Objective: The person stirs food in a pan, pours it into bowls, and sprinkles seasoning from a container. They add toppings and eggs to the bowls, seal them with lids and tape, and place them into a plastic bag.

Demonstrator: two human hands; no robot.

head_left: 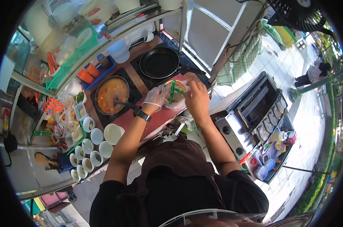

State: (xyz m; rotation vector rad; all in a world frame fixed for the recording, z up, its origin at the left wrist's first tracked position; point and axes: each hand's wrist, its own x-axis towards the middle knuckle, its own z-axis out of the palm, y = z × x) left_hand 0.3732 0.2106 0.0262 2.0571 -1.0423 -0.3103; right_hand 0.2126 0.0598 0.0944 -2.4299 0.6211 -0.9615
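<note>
My left hand [155, 97], in a clear plastic glove with a black watch at the wrist, is closed on the left side of a round container [178, 97]. Green strips [173, 90] cross over the container's top, and thin clear plastic lies around it. At the container's right edge is my bare right hand [198, 99], its fingers bent and pressed together; what they pinch is hidden. The container is above a red work surface [135, 120]. Left of it, a pan of orange-red soup [112, 94] sits on a burner with a dark-handled ladle [122, 103] in it.
A black frying pan [159, 62] rests on the back burner. Several white cups [97, 136] stand at left, near orange bottles [91, 70] in a blue tray. Overhead runs a glass shelf with a green basket [75, 60]. A metal oven [235, 140] is at right.
</note>
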